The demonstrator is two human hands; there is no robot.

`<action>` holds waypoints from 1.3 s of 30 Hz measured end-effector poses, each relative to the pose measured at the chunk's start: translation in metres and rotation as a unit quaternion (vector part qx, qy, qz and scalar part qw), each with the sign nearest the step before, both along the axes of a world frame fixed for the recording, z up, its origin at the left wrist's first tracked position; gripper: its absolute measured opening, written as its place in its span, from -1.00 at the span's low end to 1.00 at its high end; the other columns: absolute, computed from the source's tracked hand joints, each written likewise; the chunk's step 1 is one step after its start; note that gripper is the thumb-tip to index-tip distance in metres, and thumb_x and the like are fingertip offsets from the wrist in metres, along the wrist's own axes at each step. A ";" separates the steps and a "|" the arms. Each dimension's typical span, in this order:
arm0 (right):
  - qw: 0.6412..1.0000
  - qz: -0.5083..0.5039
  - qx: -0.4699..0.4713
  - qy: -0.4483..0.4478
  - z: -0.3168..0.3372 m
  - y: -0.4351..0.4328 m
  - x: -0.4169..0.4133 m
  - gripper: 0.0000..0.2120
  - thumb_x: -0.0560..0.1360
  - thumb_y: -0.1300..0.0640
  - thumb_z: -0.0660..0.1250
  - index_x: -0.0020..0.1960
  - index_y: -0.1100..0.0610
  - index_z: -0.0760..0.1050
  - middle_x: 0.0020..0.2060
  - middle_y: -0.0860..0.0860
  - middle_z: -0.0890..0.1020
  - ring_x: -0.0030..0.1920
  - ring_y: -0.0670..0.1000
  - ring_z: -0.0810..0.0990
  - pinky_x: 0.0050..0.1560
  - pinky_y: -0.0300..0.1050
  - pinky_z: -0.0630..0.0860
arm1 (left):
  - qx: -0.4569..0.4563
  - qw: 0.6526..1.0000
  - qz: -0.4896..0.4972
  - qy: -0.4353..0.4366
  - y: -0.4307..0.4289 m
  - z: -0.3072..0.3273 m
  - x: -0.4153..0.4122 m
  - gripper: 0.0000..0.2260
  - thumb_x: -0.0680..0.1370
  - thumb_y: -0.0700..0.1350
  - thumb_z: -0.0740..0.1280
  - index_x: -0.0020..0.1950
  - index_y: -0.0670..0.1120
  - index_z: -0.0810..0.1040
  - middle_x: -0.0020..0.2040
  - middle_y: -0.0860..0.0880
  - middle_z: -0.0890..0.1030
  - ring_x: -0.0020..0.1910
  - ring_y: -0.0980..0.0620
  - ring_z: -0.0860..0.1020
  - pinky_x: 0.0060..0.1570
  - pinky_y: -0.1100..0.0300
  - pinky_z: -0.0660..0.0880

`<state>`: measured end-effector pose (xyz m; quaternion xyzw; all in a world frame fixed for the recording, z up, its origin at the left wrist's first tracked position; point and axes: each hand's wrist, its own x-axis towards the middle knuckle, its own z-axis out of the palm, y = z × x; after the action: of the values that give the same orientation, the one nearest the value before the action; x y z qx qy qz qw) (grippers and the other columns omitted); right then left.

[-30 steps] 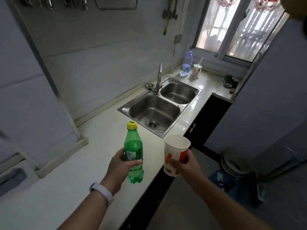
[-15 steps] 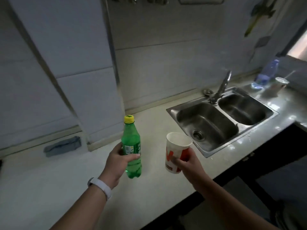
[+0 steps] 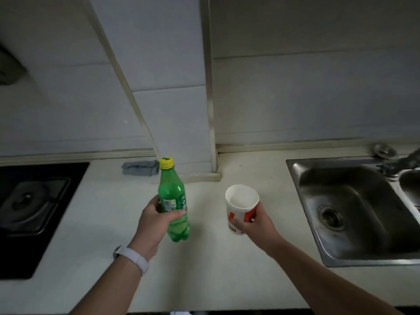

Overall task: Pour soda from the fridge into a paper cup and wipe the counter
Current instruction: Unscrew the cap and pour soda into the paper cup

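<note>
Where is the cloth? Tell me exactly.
In the head view the grey cloth lies at the back of the counter, left of centre, right of the stove and just behind the green bottle that the left hand holds.

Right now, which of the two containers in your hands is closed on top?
The green bottle in the left hand: its yellow cap is on. The paper cup in the right hand is open-topped and looks empty.
</note>
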<state>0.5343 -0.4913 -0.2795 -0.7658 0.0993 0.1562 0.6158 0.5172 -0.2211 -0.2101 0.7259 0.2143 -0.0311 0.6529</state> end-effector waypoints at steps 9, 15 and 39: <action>0.999 0.006 -0.049 -0.003 -0.034 -0.022 0.008 -0.28 0.24 0.02 0.60 0.28 -0.07 0.32 0.12 -0.14 0.57 0.11 -0.10 0.58 0.09 -0.06 0.58 | 0.007 1.000 0.007 0.028 -0.039 -0.013 0.005 -0.58 0.30 -0.36 0.55 0.07 -0.04 0.61 -0.02 -0.04 0.71 0.01 -0.08 0.66 0.09 -0.04 0.57; 0.997 -0.008 -0.077 -0.021 -0.046 -0.030 0.005 -0.26 0.29 0.13 0.61 0.34 -0.03 0.30 0.10 -0.12 0.54 0.07 -0.06 0.55 -0.07 -0.25 0.41 | 0.021 0.998 -0.010 0.051 -0.041 -0.021 -0.002 -0.54 0.21 -0.24 0.60 0.06 -0.01 0.61 -0.04 -0.03 0.72 0.00 -0.07 0.66 0.10 -0.08 0.57; 0.965 -0.102 -0.238 -0.033 -0.006 -0.075 -0.020 -0.87 0.51 0.19 0.33 0.05 0.07 0.57 -0.04 -0.02 0.66 -0.13 -0.09 0.60 -0.15 -0.18 0.44 | 0.021 0.997 -0.076 -0.011 -0.039 0.013 -0.005 -0.58 0.27 -0.34 0.57 0.04 -0.02 0.63 -0.09 0.01 0.72 -0.07 -0.01 0.67 -0.12 0.16 0.53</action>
<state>0.5146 -0.5661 -0.2852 -0.8810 0.1907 0.0396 0.4312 0.5118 -0.2597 -0.1969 0.7536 0.1523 -0.0686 0.6358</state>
